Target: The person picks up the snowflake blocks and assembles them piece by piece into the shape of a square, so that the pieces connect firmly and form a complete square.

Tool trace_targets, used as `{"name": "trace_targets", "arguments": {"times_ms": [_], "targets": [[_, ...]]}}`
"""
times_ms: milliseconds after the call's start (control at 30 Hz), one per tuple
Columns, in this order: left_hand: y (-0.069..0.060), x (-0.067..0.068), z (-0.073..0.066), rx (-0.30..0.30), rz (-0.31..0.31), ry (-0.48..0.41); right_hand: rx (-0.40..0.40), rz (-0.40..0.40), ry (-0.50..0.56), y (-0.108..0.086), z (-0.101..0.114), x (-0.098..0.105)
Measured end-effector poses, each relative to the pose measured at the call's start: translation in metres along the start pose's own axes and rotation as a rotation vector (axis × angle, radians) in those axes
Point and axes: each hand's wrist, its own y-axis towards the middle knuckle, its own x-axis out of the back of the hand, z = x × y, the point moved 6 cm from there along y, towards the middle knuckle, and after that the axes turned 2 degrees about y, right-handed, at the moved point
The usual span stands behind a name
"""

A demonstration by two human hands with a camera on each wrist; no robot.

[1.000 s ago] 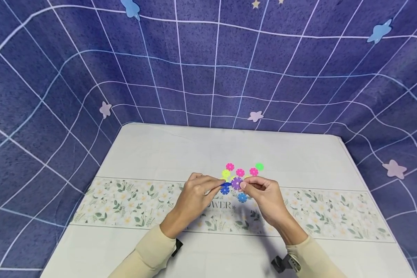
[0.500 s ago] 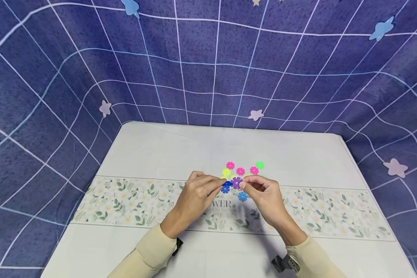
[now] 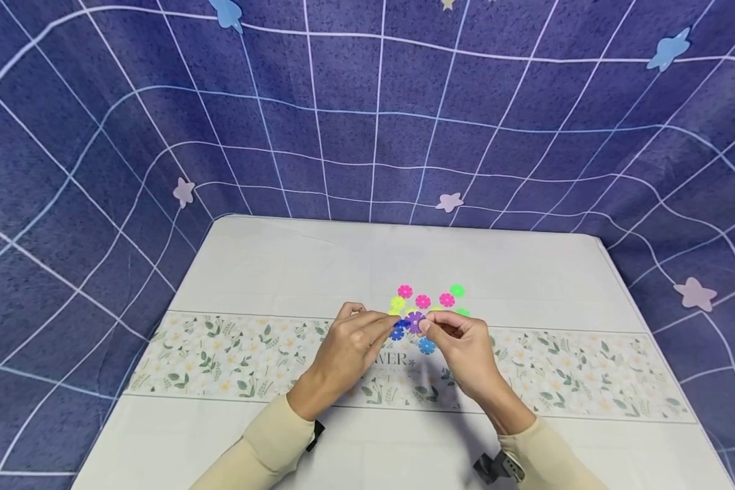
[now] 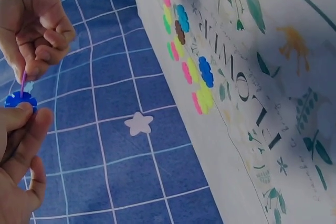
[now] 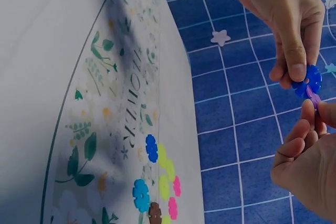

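Note:
My left hand (image 3: 347, 347) pinches a blue notched flower disc (image 4: 21, 99) between thumb and fingers. Opposite it, my right hand (image 3: 463, 344) pinches a purple flower disc (image 3: 414, 322) of the same sort. Both discs are held up above the table, at right angles to each other. In the right wrist view the purple disc's edge meets the rim of the blue disc; how deep the notches sit in each other I cannot tell. Fingertips cover part of both pieces. Loose flower discs lie on the table just beyond and below the hands.
On the white table (image 3: 294, 265) lie pink discs (image 3: 405, 291), yellow discs (image 3: 397, 302), a green disc (image 3: 457, 290), a light blue disc (image 3: 427, 346), another dark blue disc (image 3: 397, 333) and a brown disc (image 4: 180, 32). A blue grid curtain (image 3: 343, 136) surrounds the table's back and sides.
My right hand and the purple disc have shifted slightly left, closer to the blue disc. Both hands keep their pinch, and the loose discs stay where they were.

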Motion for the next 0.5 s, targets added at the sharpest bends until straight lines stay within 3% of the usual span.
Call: {"name": "trace_targets", "arguments": {"times_ms": [133, 333, 500], "targets": [[-0.001, -0.002, 0.004, 0.078, 0.065, -0.045, -0.005, 0.015, -0.005, -0.001, -0.004, -0.002], [-0.001, -0.009, 0.018, 0.361, 0.21, -0.386, 0.039, 0.035, -0.014, -0.001, -0.006, -0.003], [-0.004, -0.016, 0.025, 0.556, 0.269, -0.611, 0.049, 0.043, 0.031, -0.002, -0.008, -0.007]]}}
